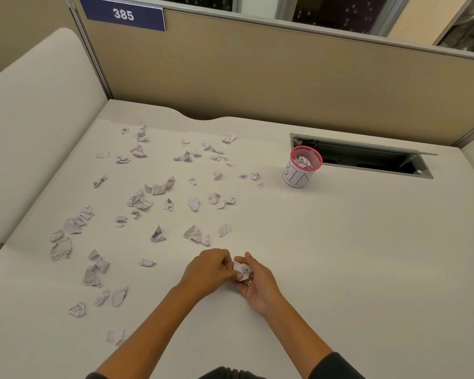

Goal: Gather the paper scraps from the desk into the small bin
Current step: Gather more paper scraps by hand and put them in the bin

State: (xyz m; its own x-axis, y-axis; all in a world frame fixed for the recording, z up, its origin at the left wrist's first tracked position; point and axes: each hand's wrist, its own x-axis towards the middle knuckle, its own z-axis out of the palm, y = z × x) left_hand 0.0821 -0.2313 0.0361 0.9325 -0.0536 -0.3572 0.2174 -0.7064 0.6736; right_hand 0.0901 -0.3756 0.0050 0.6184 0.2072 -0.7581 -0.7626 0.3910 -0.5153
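While both my hands (230,272) pinch one wad (242,270), a loose grip could drop it short of the bin (301,168).

A matt, smooth, off-white desk (340,255) is seen. The paper scraps (159,188) are crumpled and printed. The small bin (301,168) is made of pink wire mesh, wrapped in white paper. The partition (257,77) looks cloth-covered, framed in metal.
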